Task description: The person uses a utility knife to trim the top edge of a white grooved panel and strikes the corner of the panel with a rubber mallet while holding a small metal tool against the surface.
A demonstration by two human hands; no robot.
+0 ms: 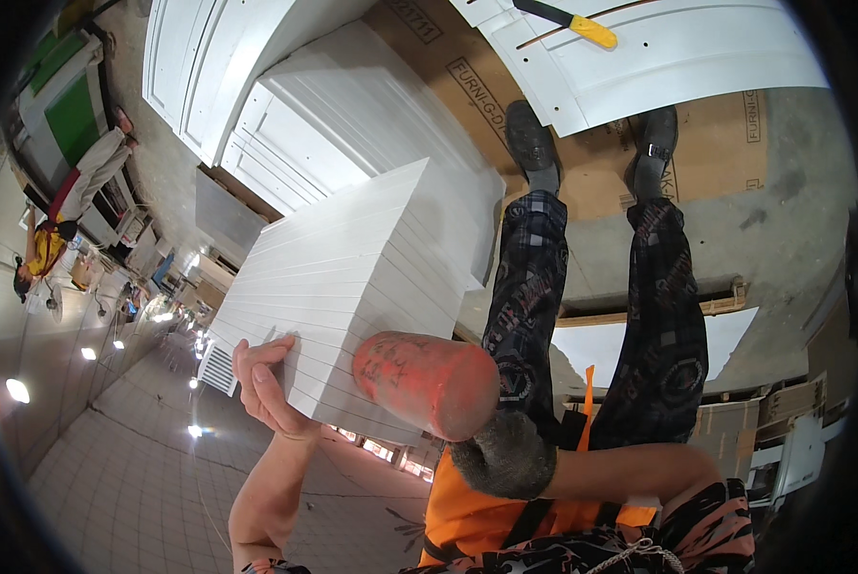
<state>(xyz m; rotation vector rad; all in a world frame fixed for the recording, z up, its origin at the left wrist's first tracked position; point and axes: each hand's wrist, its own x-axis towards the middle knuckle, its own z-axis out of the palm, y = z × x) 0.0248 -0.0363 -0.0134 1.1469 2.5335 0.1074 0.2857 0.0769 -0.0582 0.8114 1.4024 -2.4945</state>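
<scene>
A white box-shaped cabinet piece (323, 253) with grooved panels stands tilted in view before me. My left hand (274, 387), bare, holds its near left end, with bent fingers at the panel's edge. My right hand (505, 457) wears a dark grey glove and is closed on a mallet. The mallet's large red cylindrical head (419, 381), scuffed and marked in dark ink, is in front of the cabinet's right side. The mallet's handle is hidden by its head and the glove. Whether the head touches the panel I cannot tell.
More white cabinet parts (285, 124) stand beyond. A white panel (678, 72) lies on cardboard (606, 177) near my shoes, bearing a tool with a yellow and black handle (591, 31). Another person (55, 234) is far left. Another white board (654, 352) lies by my legs.
</scene>
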